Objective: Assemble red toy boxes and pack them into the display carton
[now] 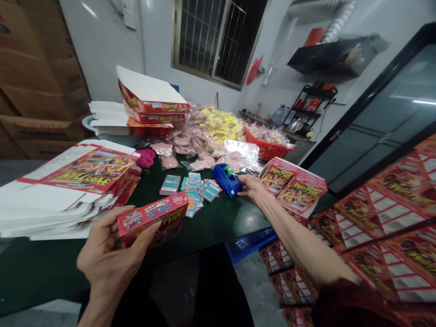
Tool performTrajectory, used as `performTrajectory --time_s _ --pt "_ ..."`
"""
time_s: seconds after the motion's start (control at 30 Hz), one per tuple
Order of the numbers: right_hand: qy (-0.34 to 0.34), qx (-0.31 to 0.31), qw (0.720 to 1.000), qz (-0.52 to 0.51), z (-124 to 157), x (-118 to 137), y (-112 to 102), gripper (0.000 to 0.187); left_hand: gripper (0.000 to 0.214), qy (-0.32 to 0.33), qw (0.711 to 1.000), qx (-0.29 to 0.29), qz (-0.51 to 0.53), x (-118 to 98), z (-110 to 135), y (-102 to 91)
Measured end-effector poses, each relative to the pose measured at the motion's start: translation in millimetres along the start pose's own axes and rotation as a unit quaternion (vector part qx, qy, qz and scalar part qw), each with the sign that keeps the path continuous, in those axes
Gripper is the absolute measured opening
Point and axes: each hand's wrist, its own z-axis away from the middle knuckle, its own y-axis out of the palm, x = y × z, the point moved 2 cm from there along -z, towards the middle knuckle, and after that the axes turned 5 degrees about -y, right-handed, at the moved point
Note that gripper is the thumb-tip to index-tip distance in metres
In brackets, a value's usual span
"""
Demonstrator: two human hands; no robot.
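Note:
My left hand (pixel 114 250) is closed around a small red printed card box (pixel 155 215), tilted above the table's front part. Its thumb presses the near side. My right hand (pixel 251 187) is at the right end of a blue tape dispenser (pixel 229 181), fingers bent against it; whether they pinch the tape is too small to tell. A green-cored tape roll (pixel 227 170) sits in the dispenser. Left of it, loose teal cards (pixel 193 200) lie spread beside a neat card stack (pixel 170 184). By my right forearm stands an open display box (pixel 311 211) with red boxes (pixel 301 193) inside.
Flattened printed cartons (pixel 68 200) are piled at left, with folded display boxes (pixel 155 106) behind. Pink and yellow bagged pieces (pixel 221 125) heap at the back beside a red basket (pixel 272 147). Stacked filled display boxes (pixel 384 218) rise at right. A blue bin (pixel 250 245) sits below the table edge.

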Motion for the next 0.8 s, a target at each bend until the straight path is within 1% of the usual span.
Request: performTrajectory --time_s 0.1,0.27,0.4,0.5,0.57,0.63,0.67,0.73,0.8 --pt "-0.029 -0.011 0.999 -0.045 3.4 -9.3 -7.2 0.030 0.056 0.002 1.000 -0.007 -0.004 -1.2 -1.2 1.0" --pt "-0.094 -0.009 0.992 -0.085 13.7 -43.4 -15.7 0.028 0.061 0.008 1.000 -0.019 -0.019 -0.6 -0.9 0.5" --pt "-0.113 -0.019 0.992 -0.057 8.0 -63.7 -9.8 0.029 0.063 0.010 0.999 -0.023 -0.041 3.9 -0.8 0.5" --pt "-0.131 -0.037 0.991 -0.013 1.0 -65.8 -7.2 0.030 0.063 0.012 0.998 -0.031 -0.047 3.4 -1.2 0.7" --pt "-0.154 -0.052 0.987 0.016 3.2 -64.0 -9.7 0.029 0.060 0.006 0.998 -0.035 -0.056 0.1 -1.5 0.7" --pt "-0.185 -0.063 0.980 0.036 15.5 -63.0 -13.3 0.022 0.054 -0.003 0.997 -0.036 -0.072 -4.3 -1.2 0.4" --pt "-0.202 -0.065 0.976 0.042 25.9 -63.1 -14.1 0.018 0.051 -0.008 0.996 -0.032 -0.077 -6.1 -0.7 0.2" --pt "-0.235 -0.053 0.969 0.046 54.9 -63.9 -11.3 0.018 0.045 -0.018 0.997 -0.012 -0.070 -7.9 0.6 0.2" --pt "-0.265 -0.008 0.964 0.039 93.9 -62.1 -0.3 0.020 0.041 -0.029 0.998 0.016 -0.044 -7.7 2.3 0.2"
